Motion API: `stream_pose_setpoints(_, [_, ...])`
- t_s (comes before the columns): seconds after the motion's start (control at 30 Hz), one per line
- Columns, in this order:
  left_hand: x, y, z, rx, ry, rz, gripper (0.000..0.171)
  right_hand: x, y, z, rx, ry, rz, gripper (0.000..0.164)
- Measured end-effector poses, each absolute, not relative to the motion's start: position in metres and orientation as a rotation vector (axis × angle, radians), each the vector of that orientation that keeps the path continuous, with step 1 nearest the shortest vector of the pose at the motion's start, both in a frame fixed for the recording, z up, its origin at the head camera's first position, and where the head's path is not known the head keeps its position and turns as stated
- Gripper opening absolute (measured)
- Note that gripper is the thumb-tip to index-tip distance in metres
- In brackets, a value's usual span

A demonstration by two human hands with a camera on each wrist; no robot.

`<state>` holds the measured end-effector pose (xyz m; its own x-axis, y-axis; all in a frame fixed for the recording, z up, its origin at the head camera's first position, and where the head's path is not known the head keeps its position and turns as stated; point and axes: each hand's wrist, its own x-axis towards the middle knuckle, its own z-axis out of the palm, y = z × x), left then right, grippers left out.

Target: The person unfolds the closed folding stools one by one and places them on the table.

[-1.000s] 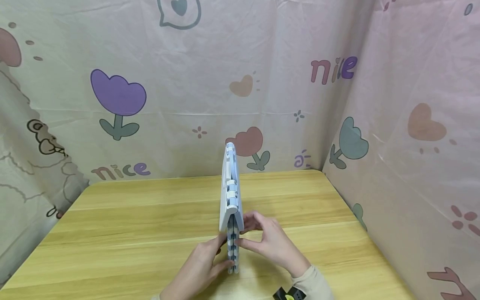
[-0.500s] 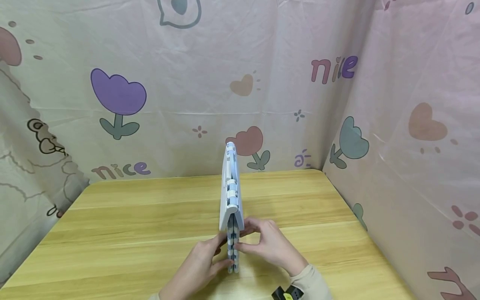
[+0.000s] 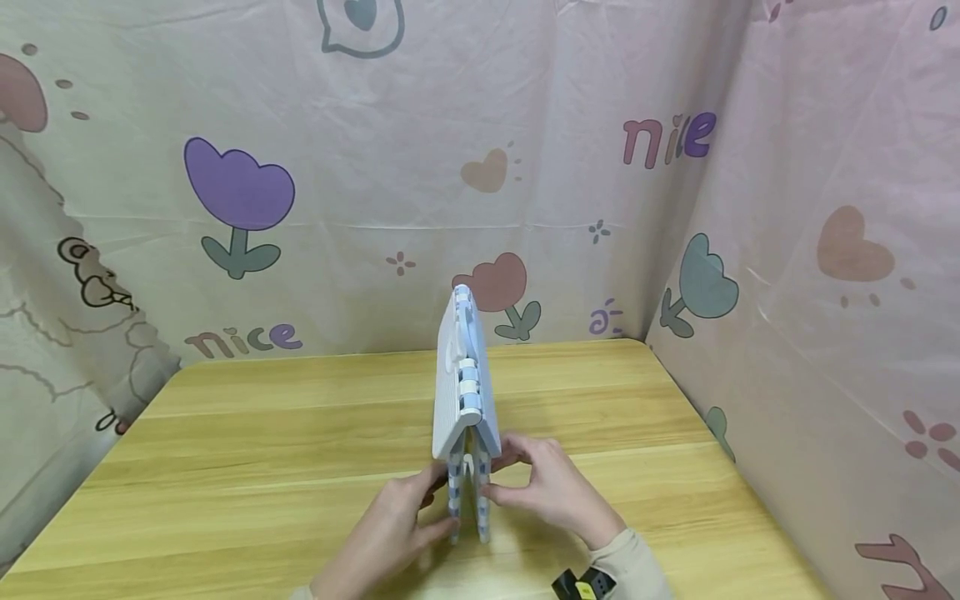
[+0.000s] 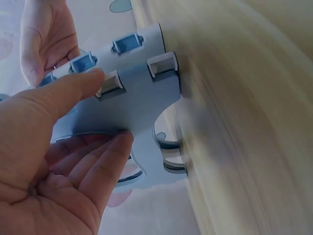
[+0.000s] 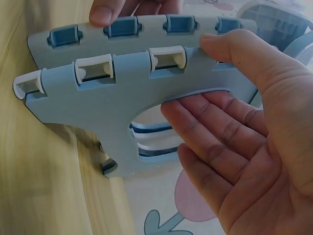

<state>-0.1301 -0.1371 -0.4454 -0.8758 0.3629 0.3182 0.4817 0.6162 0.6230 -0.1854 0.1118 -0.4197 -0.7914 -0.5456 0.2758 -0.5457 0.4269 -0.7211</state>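
A folding step stool (image 3: 448,400) in white and light blue plastic stands nearly folded in mid-table, its hinged top peaked like a narrow roof. Below the top, its two leg panels stand slightly apart. My left hand (image 3: 390,521) grips the left panel: in the left wrist view the thumb lies on the clipped edge of the leg panel (image 4: 142,93) and the fingers lie against its lower face. On the other side my right hand (image 3: 558,492) holds the right panel (image 5: 98,107), thumb at the edge near the white clips, fingertips at the oval cutout.
The stool stands on a wood-grain table (image 3: 285,450). A printed fabric curtain (image 3: 360,167) hangs behind the table's back edge and along both sides. A small black device (image 3: 583,585) sits at my right wrist.
The stool's two leg panels have come apart from lying nearly together, and the top's halves have spread a little. My hands have moved slightly outward with the panels.
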Motion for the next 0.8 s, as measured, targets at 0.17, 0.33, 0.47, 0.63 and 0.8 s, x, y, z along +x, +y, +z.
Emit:
stream_pose_setpoints(0.17, [-0.130, -0.143, -0.445, -0.688, -2.668, -1.110, 0.060, -0.188, 0.117, -0.420, 1.023, -2.634, 1.337, 0.039])
stream_pose_setpoints(0.33, [-0.130, -0.149, -0.444, -0.669, -2.661, -1.120, 0.058, -0.191, 0.123, -0.420, 1.012, -2.644, 1.359, 0.037])
stream_pose_setpoints(0.47, [-0.131, -0.154, -0.443, -0.668, -2.654, -1.116, 0.053, -0.193, 0.129, -0.421, 0.995, -2.658, 1.365, 0.039])
stream_pose_setpoints(0.63, [-0.131, -0.163, -0.443, -0.657, -2.661, -1.080, 0.050, -0.195, 0.138, -0.420, 0.992, -2.661, 1.379, 0.041])
stream_pose_setpoints(0.8, [-0.130, -0.168, -0.442, -0.639, -2.680, -1.083, 0.051, -0.197, 0.145, -0.420, 0.996, -2.655, 1.364, 0.042])
